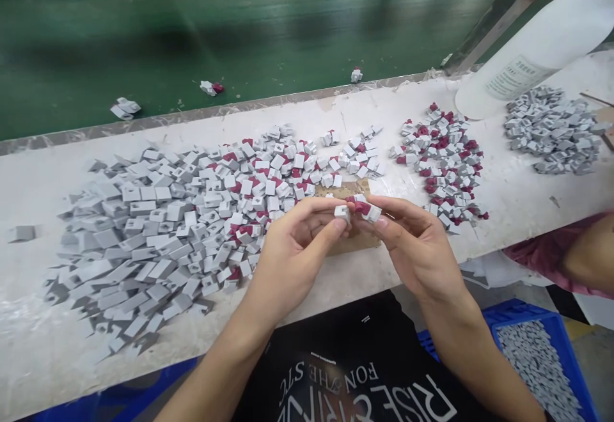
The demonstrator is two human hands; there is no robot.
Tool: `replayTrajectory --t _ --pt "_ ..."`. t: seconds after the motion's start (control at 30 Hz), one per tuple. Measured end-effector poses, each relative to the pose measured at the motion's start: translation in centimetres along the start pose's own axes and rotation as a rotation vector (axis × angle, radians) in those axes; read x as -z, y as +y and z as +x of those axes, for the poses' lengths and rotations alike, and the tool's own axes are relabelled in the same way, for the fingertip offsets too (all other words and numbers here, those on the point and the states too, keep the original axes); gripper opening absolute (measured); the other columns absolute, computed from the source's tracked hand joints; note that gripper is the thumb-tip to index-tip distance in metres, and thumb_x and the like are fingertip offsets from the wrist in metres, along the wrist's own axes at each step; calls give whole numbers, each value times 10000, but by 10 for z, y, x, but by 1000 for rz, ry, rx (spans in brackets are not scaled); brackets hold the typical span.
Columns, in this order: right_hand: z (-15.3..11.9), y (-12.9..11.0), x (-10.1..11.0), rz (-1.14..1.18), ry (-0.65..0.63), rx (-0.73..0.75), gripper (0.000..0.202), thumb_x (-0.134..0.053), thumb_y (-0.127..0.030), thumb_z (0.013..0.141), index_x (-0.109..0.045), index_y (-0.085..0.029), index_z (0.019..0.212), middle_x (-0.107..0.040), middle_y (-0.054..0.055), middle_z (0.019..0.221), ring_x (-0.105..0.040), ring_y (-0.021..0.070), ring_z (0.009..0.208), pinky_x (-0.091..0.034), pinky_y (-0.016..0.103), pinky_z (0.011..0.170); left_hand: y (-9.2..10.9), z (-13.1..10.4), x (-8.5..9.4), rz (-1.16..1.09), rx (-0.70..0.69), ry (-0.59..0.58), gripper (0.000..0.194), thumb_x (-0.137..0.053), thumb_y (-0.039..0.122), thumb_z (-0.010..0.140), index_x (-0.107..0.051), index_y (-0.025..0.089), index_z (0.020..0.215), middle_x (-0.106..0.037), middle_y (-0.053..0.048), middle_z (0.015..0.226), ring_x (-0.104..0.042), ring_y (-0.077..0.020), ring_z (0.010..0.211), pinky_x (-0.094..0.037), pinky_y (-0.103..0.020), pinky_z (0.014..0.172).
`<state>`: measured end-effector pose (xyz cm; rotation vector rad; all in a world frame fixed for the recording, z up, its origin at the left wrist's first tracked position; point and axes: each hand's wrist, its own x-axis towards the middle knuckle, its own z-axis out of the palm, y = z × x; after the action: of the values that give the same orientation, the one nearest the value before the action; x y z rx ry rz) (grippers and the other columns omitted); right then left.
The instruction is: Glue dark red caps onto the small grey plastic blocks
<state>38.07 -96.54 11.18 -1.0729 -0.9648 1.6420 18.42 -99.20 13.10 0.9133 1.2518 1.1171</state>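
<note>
Between thumb and fingers, my left hand pinches a small light grey plastic block. My right hand is closed on a grey and dark red plastic piece, its red end turned toward the grey block. The two parts are very close; whether they touch I cannot tell. Both hands are above a brown cardboard piece on the white table. Left of them spreads a large pile of grey blocks, mixed with red-and-grey pieces nearer my hands.
Right of my hands lie a pile of red-and-grey pieces, a pile of small grey parts and a white bottle. Loose pieces rest on the green surface behind. A blue crate of grey parts sits below; another person's limb shows at right.
</note>
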Motion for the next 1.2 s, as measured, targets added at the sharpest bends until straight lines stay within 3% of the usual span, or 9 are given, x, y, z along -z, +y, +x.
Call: replayTrajectory --t 0.23,0.37,0.5,0.63,0.87,1.07,1.2 --pt "1 -3 -2 -42 38 -11 298 -1055 -519 858 -947 -364 1089 -945 18 1113 -913 288 999 -775 527 994 2 3 -4 -41 8 -26 153 -854 319 1054 -886 246 1185 -892 -77 1192 -864 -270 1042 -730 -398 976" --pt "0 -7 -5 -151 -10 25 185 -998 -428 946 -961 -367 1117 -936 23 1102 -911 274 1041 -774 452 981 0 0 0 -26 1 -33 109 -842 294 1065 -879 256 1161 -887 -58 1154 -858 -258 1053 -718 -378 987" --pt "3 -20 -13 -296 -76 72 131 -973 -349 968 -970 -359 1098 -915 27 1033 -900 255 1001 -769 370 880 8 -6 10 139 -143 -36 115 -785 231 1109 -860 279 1182 -857 -33 1169 -825 -228 1097 -678 -339 990" --pt "11 -31 -25 -323 -169 91 129 -960 -310 972 -973 -365 1087 -909 36 1047 -878 240 969 -752 341 826 21 -11 31 288 -220 -51 138 -762 216 1127 -839 284 1219 -835 -26 1144 -792 -210 1031 -648 -333 928" --pt "17 -39 -62 -480 -255 151 168 -917 -269 1002 -965 -387 1111 -867 51 1048 -807 246 958 -699 352 743 30 -22 65 186 -202 -28 144 -744 219 1131 -845 291 1204 -818 -44 1132 -770 -228 1022 -640 -358 899" --pt "38 -41 -111 -489 -414 77 166 -917 -334 1006 -962 -357 1165 -844 51 966 -796 227 860 -678 329 659 36 -31 109 173 -205 75 124 -753 296 1133 -846 307 1215 -817 -52 1100 -766 -247 982 -637 -382 873" --pt "84 -45 -156 -598 -629 46 202 -912 -449 998 -954 -326 1153 -894 56 1060 -839 235 904 -712 351 737 45 -35 149 183 -169 208 183 -775 370 1122 -836 329 1288 -834 -52 1154 -787 -255 1021 -644 -373 867"
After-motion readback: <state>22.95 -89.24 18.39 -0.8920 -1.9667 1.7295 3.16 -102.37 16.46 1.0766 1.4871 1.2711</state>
